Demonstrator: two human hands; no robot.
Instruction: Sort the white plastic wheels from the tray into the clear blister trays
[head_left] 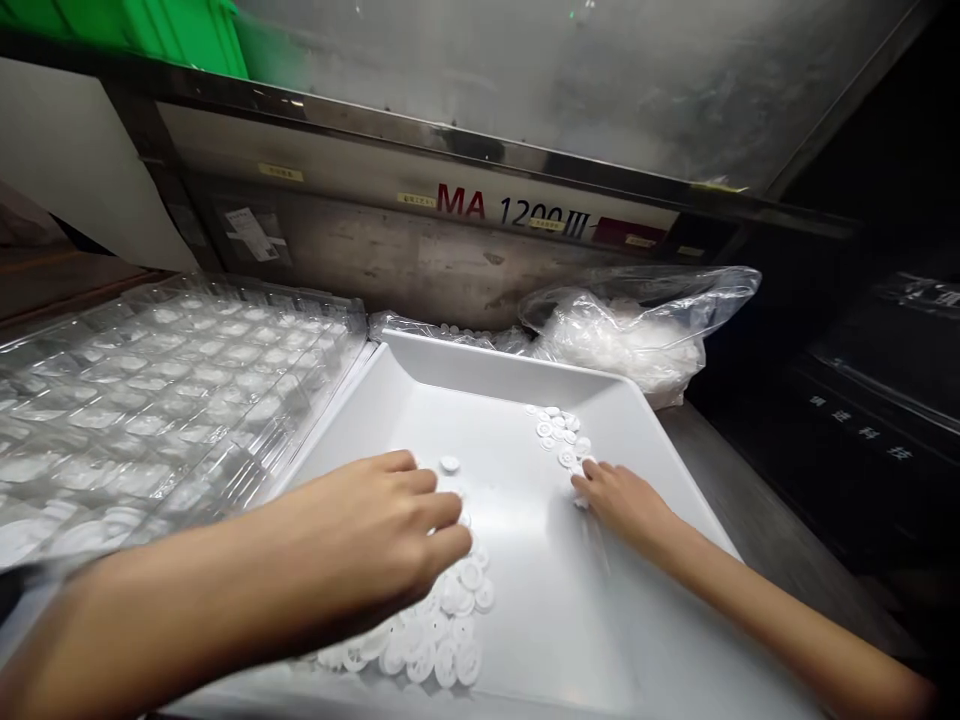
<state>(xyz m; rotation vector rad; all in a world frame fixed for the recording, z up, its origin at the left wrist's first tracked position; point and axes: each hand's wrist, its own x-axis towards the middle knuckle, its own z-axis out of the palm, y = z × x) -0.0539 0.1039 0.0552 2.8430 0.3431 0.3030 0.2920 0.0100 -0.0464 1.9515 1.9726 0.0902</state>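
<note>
Small round white plastic discs, some with a ringed or wheel-like face, lie in a white tray [480, 370]. The larger heap of discs [442, 640] is at the near left, and a smaller cluster of discs [559, 430] lies along the right side. Over the larger heap, my left hand [405, 520] is closed with its fingers curled downward; whatever it may hold is hidden. My right hand [615, 495] reaches the near end of the small cluster, its fingertips pinched together on a disc. A single disc [449, 464] lies just beyond my left hand.
Left of the tray stands a clear compartmented plastic tray [187, 370] filled with white parts. Behind the white tray sits a clear plastic bag [630, 340] of white pieces. A machine panel [420, 250] rises at the back, with a green crate [150, 35] at upper left.
</note>
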